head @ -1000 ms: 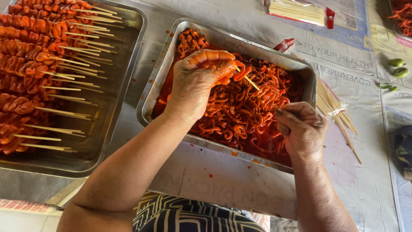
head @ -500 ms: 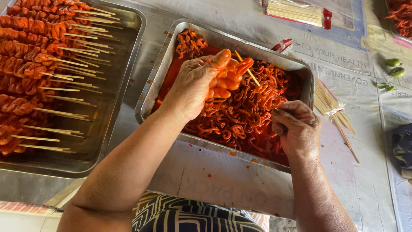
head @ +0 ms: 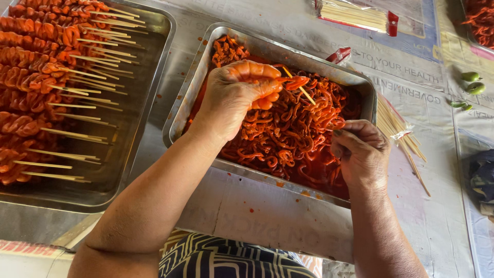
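Note:
My left hand (head: pixel 242 95) is over the middle metal tray (head: pixel 180 110), gripping a thin bamboo skewer (head: pixel 301 88) with orange-red marinated meat pieces (head: pixel 297 81) threaded on it. That tray holds a heap of the same orange-red curly strips (head: pixel 288 139). My right hand (head: pixel 360 152) rests at the tray's right side, its fingers pinching a strip in the heap. Both hands are stained orange.
A second metal tray (head: pixel 139 128) at the left holds several finished skewers (head: pixel 41 92) lying in rows. Loose bamboo sticks (head: pixel 399 128) lie right of the middle tray, and a bagged bundle of sticks (head: pixel 355 14) lies at the back. Green chillies (head: pixel 471 82) sit at the far right.
My left hand has lifted and shifted slightly right with the skewer, pushing meat along it. My right hand stays at the heap, its fingers still working a strip.

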